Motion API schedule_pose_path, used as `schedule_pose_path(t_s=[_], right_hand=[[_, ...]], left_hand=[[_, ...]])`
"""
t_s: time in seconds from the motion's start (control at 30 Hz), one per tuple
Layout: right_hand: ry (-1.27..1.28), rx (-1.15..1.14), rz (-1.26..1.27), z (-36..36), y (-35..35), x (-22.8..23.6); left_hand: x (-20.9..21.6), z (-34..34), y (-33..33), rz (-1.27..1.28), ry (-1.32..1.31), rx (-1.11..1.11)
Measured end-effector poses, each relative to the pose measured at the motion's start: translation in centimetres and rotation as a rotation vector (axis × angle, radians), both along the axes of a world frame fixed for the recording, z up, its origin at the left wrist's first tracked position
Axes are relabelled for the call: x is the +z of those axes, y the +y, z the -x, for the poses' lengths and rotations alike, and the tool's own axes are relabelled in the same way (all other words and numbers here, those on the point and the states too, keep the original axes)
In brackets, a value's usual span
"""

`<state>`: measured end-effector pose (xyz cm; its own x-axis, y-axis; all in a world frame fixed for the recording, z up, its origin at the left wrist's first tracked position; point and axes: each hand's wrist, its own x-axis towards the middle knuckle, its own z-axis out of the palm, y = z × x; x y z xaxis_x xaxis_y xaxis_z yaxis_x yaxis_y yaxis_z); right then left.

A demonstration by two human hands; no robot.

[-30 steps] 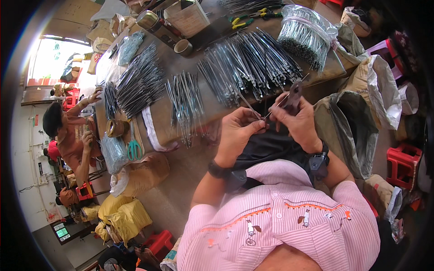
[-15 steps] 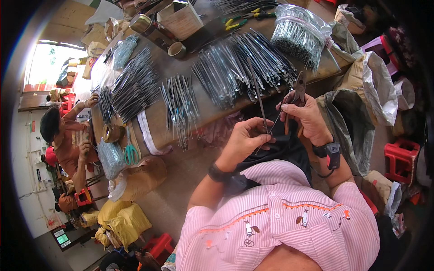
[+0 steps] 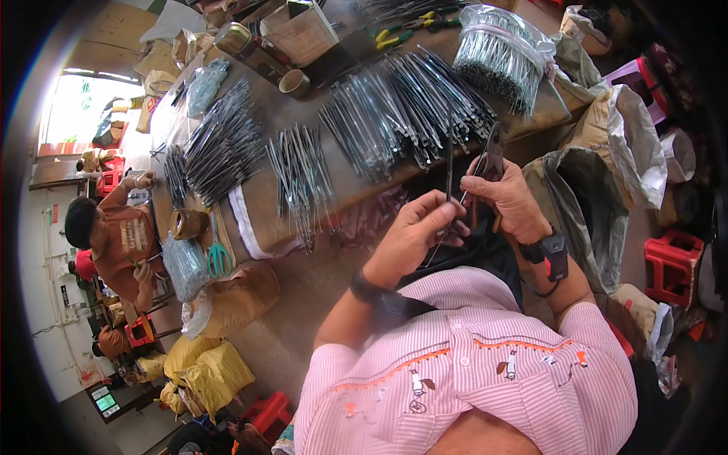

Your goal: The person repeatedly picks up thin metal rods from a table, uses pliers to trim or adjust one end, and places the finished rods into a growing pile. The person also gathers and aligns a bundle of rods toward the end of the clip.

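My left hand (image 3: 425, 226) pinches a long, thin dark metal strip (image 3: 450, 159) that stands nearly upright between thumb and fingers. A thin wire (image 3: 434, 250) slants past the same fingertips. My right hand (image 3: 509, 199) is wrapped round a pair of pliers (image 3: 494, 161), jaws pointing up toward the table. A slim rod runs between my two hands, beside the pliers; which fingers grip it I cannot tell. Both hands are close together in front of the table edge, above my lap. Beyond them lies a wide pile of metal strips (image 3: 409, 106).
More strips lie in a smaller pile (image 3: 299, 171) and a large left pile (image 3: 220, 140). A plastic-wrapped wire bundle (image 3: 500, 57), cup (image 3: 295, 83) and yellow-green pliers (image 3: 394, 36) are on the table (image 3: 349, 201). Teal scissors (image 3: 219, 258) hang leftward. A co-worker (image 3: 125, 235) sits left; sacks (image 3: 588, 205) stand right.
My left hand has shifted slightly up and right, and the strip is more upright. The pliers have turned in my right hand. The co-worker's arms have moved.
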<state>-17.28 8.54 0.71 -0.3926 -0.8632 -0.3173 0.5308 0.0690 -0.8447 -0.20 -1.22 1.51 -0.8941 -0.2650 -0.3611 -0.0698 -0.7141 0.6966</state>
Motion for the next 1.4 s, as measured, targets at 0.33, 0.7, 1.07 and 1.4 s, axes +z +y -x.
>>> schedule_pose_path(t_s=[0.33,0.7,1.07,1.4], right_hand=[[0.202,0.08,0.035,-1.0,0.2,0.4],[-0.693,-0.237,-0.027,1.0,3.0,-2.8],[0.291,0.418,-0.132,0.0,5.9,-3.1],[1.06,0.46,-0.228,1.7,5.6,-2.3]], left_hand=[[-2.6,0.5,0.9,-0.007,-0.044,0.211],[-1.8,0.0,0.7,0.311,-0.162,0.213],[-2.0,1.0,1.1,0.974,-0.097,0.306],[-1.9,1.3,1.3,1.002,-0.126,0.303]])
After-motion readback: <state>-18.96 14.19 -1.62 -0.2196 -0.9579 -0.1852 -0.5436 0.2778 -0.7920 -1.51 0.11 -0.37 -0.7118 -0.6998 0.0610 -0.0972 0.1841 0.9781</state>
